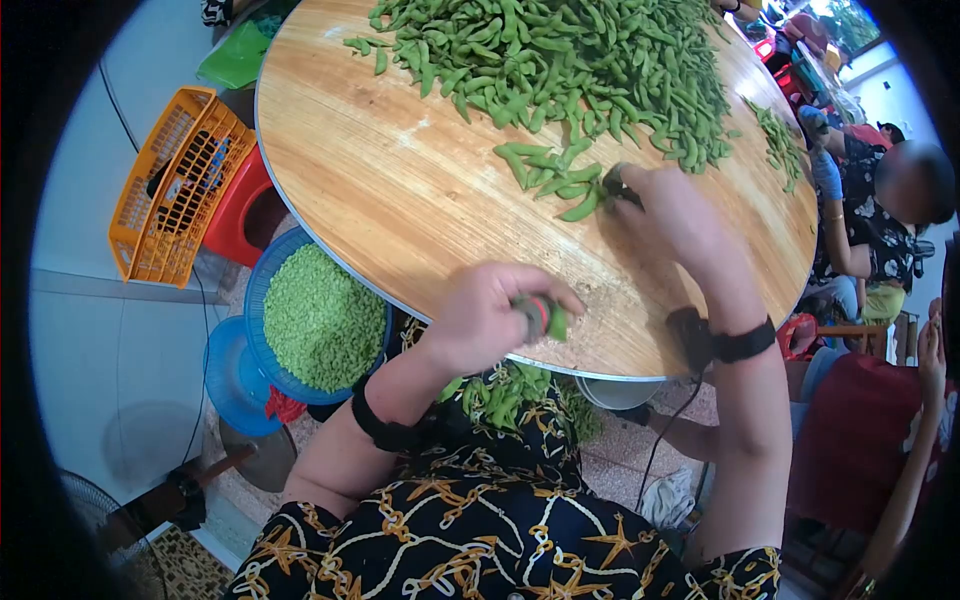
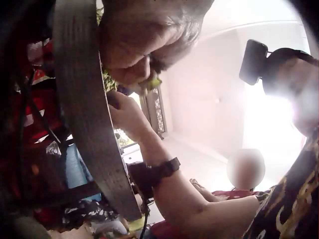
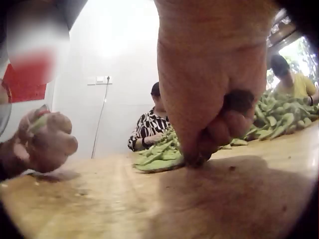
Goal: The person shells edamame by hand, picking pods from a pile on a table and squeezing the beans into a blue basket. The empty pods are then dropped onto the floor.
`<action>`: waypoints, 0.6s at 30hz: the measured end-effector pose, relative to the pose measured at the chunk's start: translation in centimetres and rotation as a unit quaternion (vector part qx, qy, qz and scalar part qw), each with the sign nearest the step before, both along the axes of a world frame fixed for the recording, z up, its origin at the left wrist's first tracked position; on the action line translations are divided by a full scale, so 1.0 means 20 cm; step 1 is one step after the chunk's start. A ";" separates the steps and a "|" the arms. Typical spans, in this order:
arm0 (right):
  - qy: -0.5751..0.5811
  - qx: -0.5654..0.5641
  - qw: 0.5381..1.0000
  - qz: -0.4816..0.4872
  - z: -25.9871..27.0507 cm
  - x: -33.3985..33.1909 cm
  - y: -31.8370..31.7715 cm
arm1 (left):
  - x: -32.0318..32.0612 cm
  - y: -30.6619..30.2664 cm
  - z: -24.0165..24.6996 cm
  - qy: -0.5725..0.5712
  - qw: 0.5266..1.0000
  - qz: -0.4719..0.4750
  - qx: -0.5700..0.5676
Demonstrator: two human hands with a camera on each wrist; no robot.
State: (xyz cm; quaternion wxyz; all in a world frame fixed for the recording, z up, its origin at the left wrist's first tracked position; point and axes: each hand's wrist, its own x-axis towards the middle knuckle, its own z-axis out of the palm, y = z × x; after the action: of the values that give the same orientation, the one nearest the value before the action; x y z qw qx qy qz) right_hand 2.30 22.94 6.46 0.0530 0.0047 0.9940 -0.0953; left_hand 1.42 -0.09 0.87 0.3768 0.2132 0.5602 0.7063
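Note:
My left hand (image 1: 480, 318) is over the near edge of the round wooden table (image 1: 400, 200), its fingers curled round a green pod (image 1: 559, 323); something red shows by the fingertips. Farther out on the tabletop, my right hand (image 1: 672, 212) has its fingertips down at the end of a pod (image 1: 580, 208) beside a few loose ones. In the right wrist view the fingers of this hand (image 3: 214, 99) are curled and meet the tip of a flat pod (image 3: 158, 166); a dark covering shows on one digit.
A large heap of pods (image 1: 560, 60) covers the table's far side. Left of the table are a blue basin of shelled beans (image 1: 325, 318), a red stool (image 1: 240, 215) and an orange crate (image 1: 180, 185). Pods (image 1: 505, 393) lie on the lap. Other people sit around.

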 end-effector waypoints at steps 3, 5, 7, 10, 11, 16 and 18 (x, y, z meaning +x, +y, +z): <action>0.013 -0.220 0.974 -0.043 -0.07 0.12 0.01 | 0.06 0.01 0.03 0.081 0.995 -0.045 -0.041; 0.050 -0.334 0.941 -0.030 -0.11 0.21 -0.01 | 0.05 0.02 0.07 0.097 0.990 0.027 -0.104; -0.112 -0.633 0.740 -0.197 -0.02 0.32 -0.12 | 0.04 0.02 0.07 0.006 0.999 0.005 -0.043; -0.166 -0.812 0.537 -0.158 -0.09 0.42 -0.23 | 0.06 0.05 0.05 -0.152 0.983 -0.037 0.099; -0.187 -0.843 0.485 -0.135 -0.11 0.44 -0.26 | 0.08 0.05 0.05 -0.220 0.957 -0.058 0.178; -0.098 -0.729 0.658 -0.162 -0.09 0.49 -0.36 | 0.07 0.02 0.02 -0.250 0.948 -0.019 0.196; -0.083 -0.738 0.653 -0.148 -0.07 0.52 -0.38 | 0.08 0.02 0.06 -0.187 0.970 0.054 0.145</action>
State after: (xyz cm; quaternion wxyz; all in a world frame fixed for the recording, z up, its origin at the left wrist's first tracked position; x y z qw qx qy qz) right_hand 12.71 15.31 4.97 0.1061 0.1193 0.5741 -0.8031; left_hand 2.95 0.32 2.11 0.4013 0.0990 0.3821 0.8265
